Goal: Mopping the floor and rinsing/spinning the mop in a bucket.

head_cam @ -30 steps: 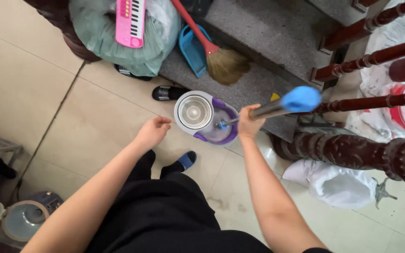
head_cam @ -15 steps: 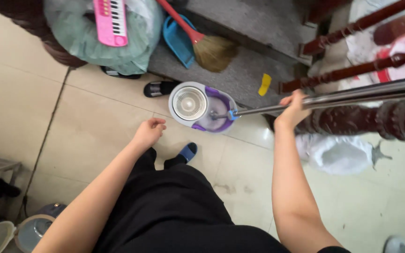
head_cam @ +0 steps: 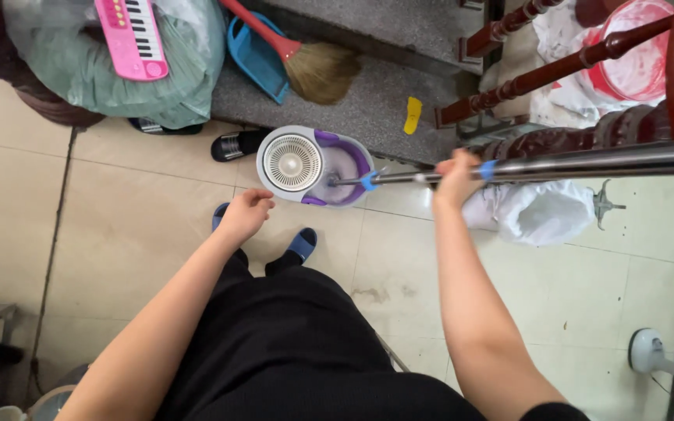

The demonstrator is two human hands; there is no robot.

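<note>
My right hand (head_cam: 455, 178) grips a long metal mop pole (head_cam: 587, 160) that slants down into a white and purple spin-mop bucket (head_cam: 313, 165) on the tiled floor. The pole's lower end with its blue collar (head_cam: 368, 181) sits in the purple water side of the bucket, beside the round white spinner basket (head_cam: 291, 162). My left hand (head_cam: 245, 214) hangs loosely curled just below and left of the bucket, holding nothing. Blue slippers (head_cam: 303, 243) show on my feet under it.
A grey stone step (head_cam: 352, 101) carries a red-handled broom (head_cam: 317, 70), a blue dustpan (head_cam: 255, 54) and a yellow scrap (head_cam: 413, 114). A green bag (head_cam: 111, 78) with a pink toy keyboard (head_cam: 130, 35) lies at left. Dark wooden banister rails (head_cam: 555, 70) and a white bag (head_cam: 536, 212) stand at right.
My right hand has slid along the pole, away from the bucket toward the right. The pole now lies flatter across the view. My left hand has barely moved.
</note>
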